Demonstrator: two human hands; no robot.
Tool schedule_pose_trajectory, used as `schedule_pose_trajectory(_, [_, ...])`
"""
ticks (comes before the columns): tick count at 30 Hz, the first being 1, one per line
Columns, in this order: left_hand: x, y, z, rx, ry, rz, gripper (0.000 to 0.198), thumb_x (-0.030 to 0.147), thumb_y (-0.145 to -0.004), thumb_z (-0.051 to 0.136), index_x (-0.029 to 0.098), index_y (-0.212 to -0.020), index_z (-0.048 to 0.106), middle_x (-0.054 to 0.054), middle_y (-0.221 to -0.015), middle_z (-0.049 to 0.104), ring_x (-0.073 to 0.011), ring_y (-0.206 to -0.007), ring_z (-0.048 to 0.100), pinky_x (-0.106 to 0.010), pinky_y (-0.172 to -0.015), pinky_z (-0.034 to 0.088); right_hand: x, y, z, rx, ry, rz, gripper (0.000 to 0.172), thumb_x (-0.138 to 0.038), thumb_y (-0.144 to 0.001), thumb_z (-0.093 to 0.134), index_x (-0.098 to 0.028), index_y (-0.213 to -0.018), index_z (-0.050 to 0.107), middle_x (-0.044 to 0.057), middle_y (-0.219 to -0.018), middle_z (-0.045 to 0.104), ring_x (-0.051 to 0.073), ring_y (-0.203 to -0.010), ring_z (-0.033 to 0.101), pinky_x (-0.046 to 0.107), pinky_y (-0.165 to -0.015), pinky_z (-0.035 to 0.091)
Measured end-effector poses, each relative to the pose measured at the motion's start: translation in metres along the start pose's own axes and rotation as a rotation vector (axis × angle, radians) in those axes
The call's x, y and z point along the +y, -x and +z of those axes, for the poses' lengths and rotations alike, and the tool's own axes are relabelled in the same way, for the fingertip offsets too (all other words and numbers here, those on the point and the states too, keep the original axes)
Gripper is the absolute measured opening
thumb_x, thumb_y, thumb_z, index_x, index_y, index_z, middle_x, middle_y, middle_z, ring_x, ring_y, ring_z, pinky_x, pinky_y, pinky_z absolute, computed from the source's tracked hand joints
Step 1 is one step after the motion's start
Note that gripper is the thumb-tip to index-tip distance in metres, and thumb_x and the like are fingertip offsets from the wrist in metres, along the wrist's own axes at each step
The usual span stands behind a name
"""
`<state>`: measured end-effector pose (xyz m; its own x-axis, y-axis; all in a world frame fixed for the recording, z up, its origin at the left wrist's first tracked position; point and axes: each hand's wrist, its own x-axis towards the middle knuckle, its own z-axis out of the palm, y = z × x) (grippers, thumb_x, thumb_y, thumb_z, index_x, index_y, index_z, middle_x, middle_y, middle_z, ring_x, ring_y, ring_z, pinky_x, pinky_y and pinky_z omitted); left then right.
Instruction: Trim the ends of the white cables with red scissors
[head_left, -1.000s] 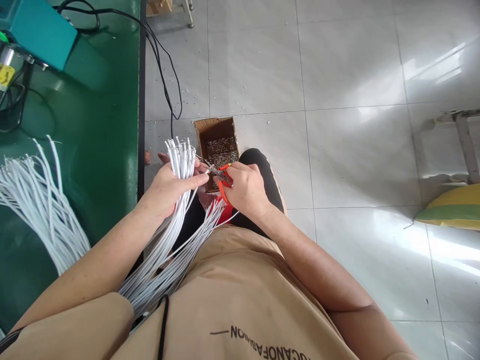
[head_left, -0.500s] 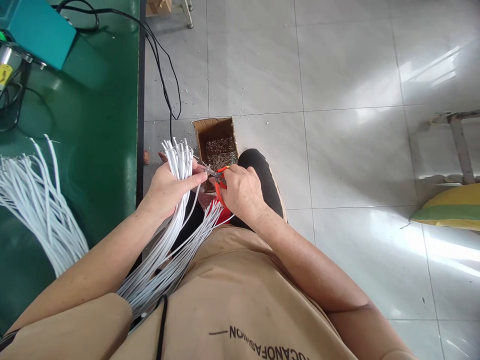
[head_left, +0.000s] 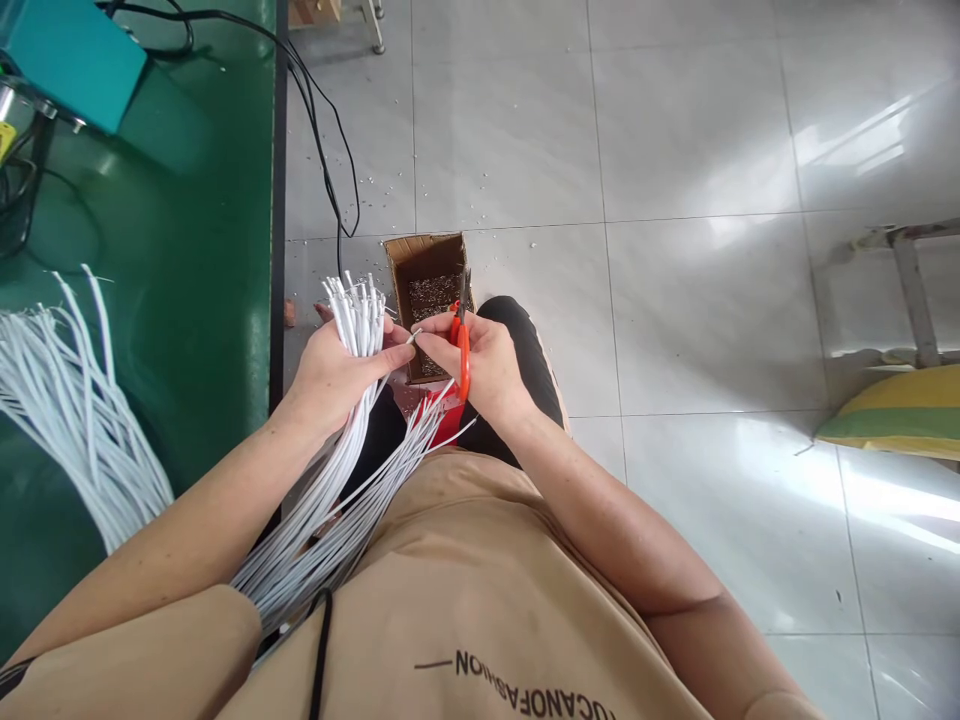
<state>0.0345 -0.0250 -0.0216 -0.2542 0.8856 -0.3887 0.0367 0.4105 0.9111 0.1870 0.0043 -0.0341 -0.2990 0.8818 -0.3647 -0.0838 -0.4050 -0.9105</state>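
Observation:
A bundle of white cables [head_left: 361, 325] stands upright in my left hand [head_left: 337, 375], its cut ends above the fingers. Thumb and fingertips of that hand also pinch one cable's end. My right hand [head_left: 484, 365] is closed around red-handled cutters [head_left: 463, 350], whose dark blades point away from me. Its thumb and index finger meet at the tip of the single cable. Below the hands, a second bunch of thinner white cables [head_left: 409, 455] lies across my lap, its ends near a red patch.
On the floor beyond my hands is an open cardboard box [head_left: 397, 265] with small scraps inside. The green table [head_left: 217, 200] at left holds more white cables [head_left: 97, 420] and a teal device [head_left: 82, 60]. Black cords [head_left: 322, 150] hang off its edge.
The cutters have swung from pointing left at the cable to pointing away from me. My right thumb and index finger have come to the cable tip. My left hand stays put.

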Motion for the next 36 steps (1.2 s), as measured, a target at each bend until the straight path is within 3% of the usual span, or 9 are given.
schedule_pose_trajectory(6, [-0.004,0.0,-0.002,0.029,-0.081,0.021,0.028,0.022,-0.058,0.082,0.019,-0.08,0.064,0.001,-0.075,0.066,-0.0155,-0.072,0.062,-0.031,-0.071,0.05,0.006,-0.002,0.003,-0.007,-0.187,0.118,0.01,-0.026,-0.07,0.066,-0.016,-0.072,0.065,-0.004,-0.059,0.056,0.006,-0.054,0.047,0.02,-0.052,0.039])
schedule_pose_trajectory(9, [0.0,0.0,-0.001,-0.011,-0.009,-0.019,0.026,0.019,-0.061,0.08,0.017,-0.081,0.062,0.002,-0.07,0.064,-0.013,-0.065,0.062,-0.028,-0.064,0.048,0.006,-0.005,0.0,-0.084,-0.196,0.129,0.009,-0.024,-0.07,0.066,-0.016,-0.067,0.063,-0.005,-0.057,0.052,0.006,-0.054,0.043,0.019,-0.05,0.035])
schedule_pose_trajectory(12, [0.006,0.0,0.0,-0.088,0.071,-0.077,0.027,0.017,-0.064,0.079,0.015,-0.082,0.059,0.002,-0.067,0.063,-0.0131,-0.064,0.063,-0.027,-0.061,0.047,0.003,-0.009,-0.005,-0.109,-0.13,0.119,0.019,-0.031,-0.072,0.068,-0.016,-0.063,0.062,-0.004,-0.057,0.05,0.006,-0.053,0.04,0.02,-0.05,0.033])
schedule_pose_trajectory(16, [0.007,0.0,-0.001,-0.071,0.044,-0.072,0.03,0.015,-0.062,0.08,0.014,-0.084,0.059,0.002,-0.07,0.064,-0.0105,-0.063,0.059,-0.024,-0.059,0.044,0.0,-0.006,-0.007,0.009,-0.102,0.062,0.038,-0.048,-0.075,0.066,-0.017,-0.057,0.057,-0.003,-0.056,0.047,0.007,-0.056,0.044,0.021,-0.054,0.037])
schedule_pose_trajectory(20, [0.007,0.0,0.0,-0.067,-0.025,-0.032,0.027,0.018,-0.062,0.081,0.014,-0.079,0.06,0.002,-0.073,0.063,-0.0103,-0.067,0.057,-0.026,-0.066,0.045,-0.002,0.001,-0.002,0.003,-0.061,0.073,0.035,-0.05,-0.075,0.067,-0.016,-0.068,0.065,-0.001,-0.062,0.056,0.01,-0.061,0.051,0.022,-0.058,0.042])
schedule_pose_trajectory(27, [0.004,-0.001,-0.001,-0.019,0.012,-0.042,0.03,0.02,-0.06,0.082,0.015,-0.08,0.061,0.002,-0.074,0.064,-0.0111,-0.069,0.057,-0.027,-0.068,0.044,0.006,0.0,0.003,0.008,0.003,0.045,0.017,-0.031,-0.074,0.065,-0.017,-0.081,0.069,-0.001,-0.068,0.063,0.01,-0.062,0.055,0.024,-0.062,0.046])
schedule_pose_trajectory(33, [0.002,-0.001,-0.003,-0.038,0.03,-0.052,0.03,0.019,-0.06,0.082,0.016,-0.081,0.061,0.003,-0.071,0.064,-0.0115,-0.065,0.057,-0.027,-0.064,0.043,0.012,-0.005,-0.003,0.12,0.029,0.0,0.026,-0.041,-0.075,0.065,-0.015,-0.073,0.068,-0.002,-0.064,0.059,0.008,-0.06,0.05,0.022,-0.06,0.042])
schedule_pose_trajectory(36, [0.002,-0.001,-0.001,-0.036,0.049,-0.057,0.032,0.019,-0.058,0.084,0.015,-0.08,0.061,0.003,-0.07,0.063,-0.0109,-0.065,0.056,-0.027,-0.067,0.044,0.007,-0.002,-0.001,0.042,-0.015,-0.087,0.026,-0.041,-0.075,0.068,-0.017,-0.085,0.068,0.0,-0.077,0.066,0.01,-0.07,0.057,0.023,-0.068,0.046])
